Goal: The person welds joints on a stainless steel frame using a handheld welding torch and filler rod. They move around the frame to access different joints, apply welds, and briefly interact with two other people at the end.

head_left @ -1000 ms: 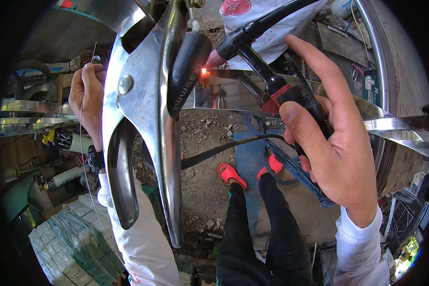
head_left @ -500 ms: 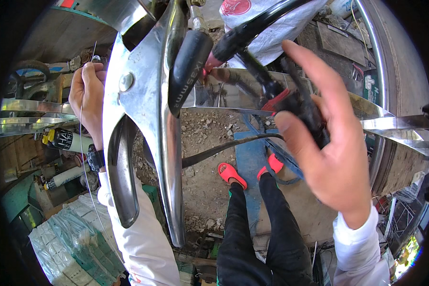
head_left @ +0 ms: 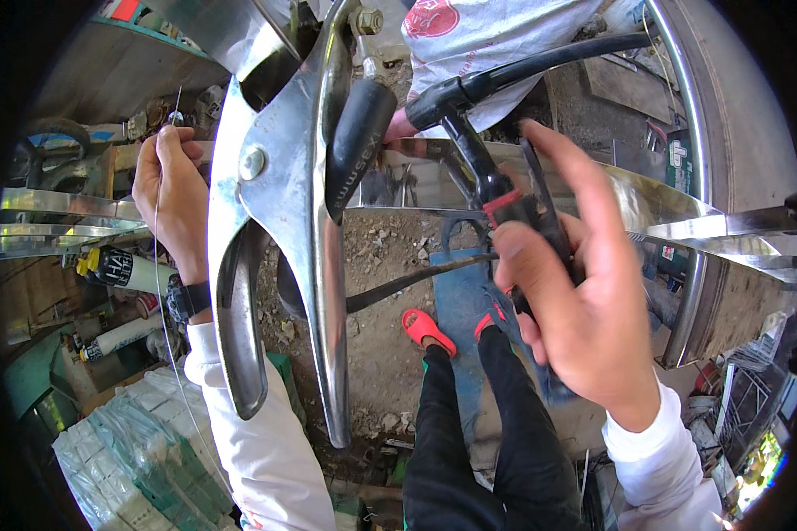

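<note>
My left hand pinches a long thin filler rod between closed fingers; the rod runs down past the wrist watch along the sleeve. My right hand wraps round the handle of a black TIG welding torch, its index finger raised along the lever. The pink nozzle points left, at a shiny metal bar. A large metal grounding clamp with a black cable sleeve stands close in front, between my hands, and covers part of the bar.
Polished metal strips extend to the left. Spray cans and a plastic-wrapped stack lie at lower left. A white sack is at the back. Below are rubble ground and my red sandals. A black cable crosses beneath.
My right hand has shifted left and slightly down, and its grip on the torch has turned. The torch head has moved slightly right. My left hand stays nearly in place.
</note>
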A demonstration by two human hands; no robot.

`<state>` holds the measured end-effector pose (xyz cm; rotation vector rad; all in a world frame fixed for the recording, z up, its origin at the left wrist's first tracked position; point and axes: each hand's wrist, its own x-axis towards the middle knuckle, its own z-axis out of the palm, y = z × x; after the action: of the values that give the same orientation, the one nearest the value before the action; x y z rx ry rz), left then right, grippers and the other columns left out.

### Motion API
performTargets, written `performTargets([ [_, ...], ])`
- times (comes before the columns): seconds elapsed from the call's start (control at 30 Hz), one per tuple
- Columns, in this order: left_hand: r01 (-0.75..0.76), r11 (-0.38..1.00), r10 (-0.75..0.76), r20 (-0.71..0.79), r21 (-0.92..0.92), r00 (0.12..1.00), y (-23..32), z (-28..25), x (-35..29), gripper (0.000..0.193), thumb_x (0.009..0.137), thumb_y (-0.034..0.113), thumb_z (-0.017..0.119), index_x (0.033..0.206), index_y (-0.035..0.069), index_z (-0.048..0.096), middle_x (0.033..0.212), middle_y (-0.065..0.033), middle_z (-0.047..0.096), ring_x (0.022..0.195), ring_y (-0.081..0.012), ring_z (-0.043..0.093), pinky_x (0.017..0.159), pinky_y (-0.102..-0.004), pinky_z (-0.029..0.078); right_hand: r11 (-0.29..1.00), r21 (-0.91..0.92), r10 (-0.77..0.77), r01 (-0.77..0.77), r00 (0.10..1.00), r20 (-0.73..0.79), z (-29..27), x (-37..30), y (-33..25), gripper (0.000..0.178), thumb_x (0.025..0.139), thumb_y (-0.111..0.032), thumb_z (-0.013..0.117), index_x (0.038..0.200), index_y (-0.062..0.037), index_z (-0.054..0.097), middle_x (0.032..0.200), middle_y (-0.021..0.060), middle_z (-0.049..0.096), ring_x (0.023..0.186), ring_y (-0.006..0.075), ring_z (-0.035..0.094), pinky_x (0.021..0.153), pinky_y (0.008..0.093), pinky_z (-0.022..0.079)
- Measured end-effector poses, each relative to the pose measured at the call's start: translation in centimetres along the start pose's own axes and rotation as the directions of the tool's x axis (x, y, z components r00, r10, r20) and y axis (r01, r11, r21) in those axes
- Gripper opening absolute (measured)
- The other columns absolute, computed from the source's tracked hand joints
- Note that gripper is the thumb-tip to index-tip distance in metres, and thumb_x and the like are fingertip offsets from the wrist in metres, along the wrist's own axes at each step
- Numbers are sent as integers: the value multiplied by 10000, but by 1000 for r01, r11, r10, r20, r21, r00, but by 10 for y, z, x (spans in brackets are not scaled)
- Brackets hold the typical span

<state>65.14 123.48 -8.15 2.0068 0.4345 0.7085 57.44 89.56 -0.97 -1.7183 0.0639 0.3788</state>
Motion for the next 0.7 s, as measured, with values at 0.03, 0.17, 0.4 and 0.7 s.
performTargets([
  [0.03, 2, 1000, -2, -9, 25, 1000, 2, -1, -1, 333, 1043, 267, 562, 922, -7, 705, 745, -13, 646, 674, -67, 547, 641, -244, 431, 1000, -26, -8, 8, 1000, -2, 0, 2, -4, 620, 964, -39, 667, 1539, -74, 438, 1309, 161, 643, 1008, 207, 703, 859, 313, 546],
  [0.17, 44, 997, -43, 19, -67, 999, 4, 3, -4, 327, 1040, 259, 565, 924, -18, 693, 740, -16, 646, 664, -70, 553, 633, -248, 443, 818, -383, -455, 430, 890, 28, 0, 10, 14, 635, 1001, -122, 665, 1567, -82, 381, 983, 115, 695, 728, 133, 669, 605, 256, 516],
  [0.4, 102, 992, -101, 19, -70, 995, 7, 4, -5, 304, 1045, 236, 558, 920, -6, 694, 727, -5, 631, 653, -60, 540, 610, -249, 439, 999, 53, 5, -2, 998, -58, -2, -1, -1, 577, 1040, -211, 597, 1572, -148, 385, 695, 22, 605, 415, 33, 440, 372, 207, 302],
  [0.7, 33, 999, -33, 30, 30, 999, 12, 2, -7, 320, 1070, 242, 535, 924, 10, 699, 727, 1, 624, 642, -53, 505, 594, -250, 404, 972, -96, -218, 216, 976, -20, -1, 8, 20, 594, 1025, -239, 658, 1557, -131, 418, 766, 5, 609, 520, 26, 478, 454, 199, 347],
])
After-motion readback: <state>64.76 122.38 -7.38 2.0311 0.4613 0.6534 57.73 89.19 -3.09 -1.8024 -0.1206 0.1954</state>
